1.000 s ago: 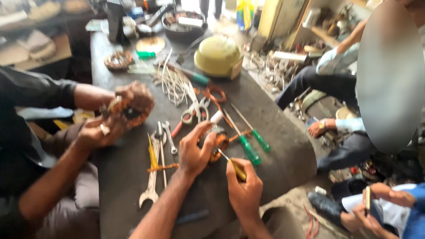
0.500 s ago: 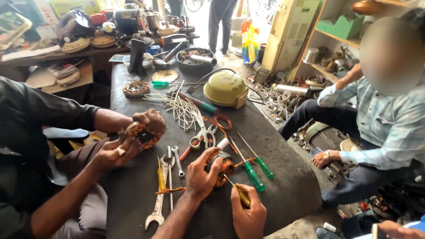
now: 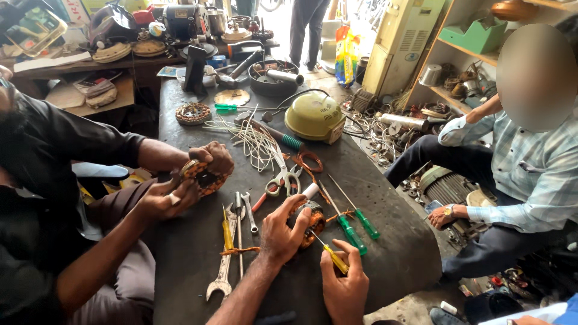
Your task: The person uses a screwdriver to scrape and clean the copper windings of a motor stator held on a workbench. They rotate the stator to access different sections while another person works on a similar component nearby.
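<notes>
A cluttered repair workshop surrounds a dark desk (image 3: pixel 385 265) strewn with tools, with shelves of parts on the right and a bench of old appliances at the back. The left hand (image 3: pixel 282 232) is clamped over a small motor stator (image 3: pixel 312 221) wound with copper wire, pressing it down on the desk just in front of the person. The right hand (image 3: pixel 344 283) is closed around a yellow-handled screwdriver (image 3: pixel 335 257), whose thin shaft points up and left into the stator's rim.

As far as the view shows, the stator is out of any housing and its copper winding looks intact on the core, so the work on it seems at an early or middle stage; loose reddish wire (image 3: pixel 306 161) lies by the scissors (image 3: pixel 283 176), and a bundle of white sleeving strips (image 3: pixel 256 141) sits farther back. Two green-handled screwdrivers (image 3: pixel 355 225) lie just right of the stator, a spanner (image 3: pixel 221 280) and a yellow-handled tool (image 3: pixel 227 232) to its left.

A co-worker in a black shirt on the left grips another wound stator (image 3: pixel 201 174) in both hands. A round dark bowl (image 3: pixel 265 87) at the far end of the desk holds a metal cylinder and small parts; a pale green domed cover (image 3: pixel 314 116) sits near it. Another person in a checked shirt sits to the right.
</notes>
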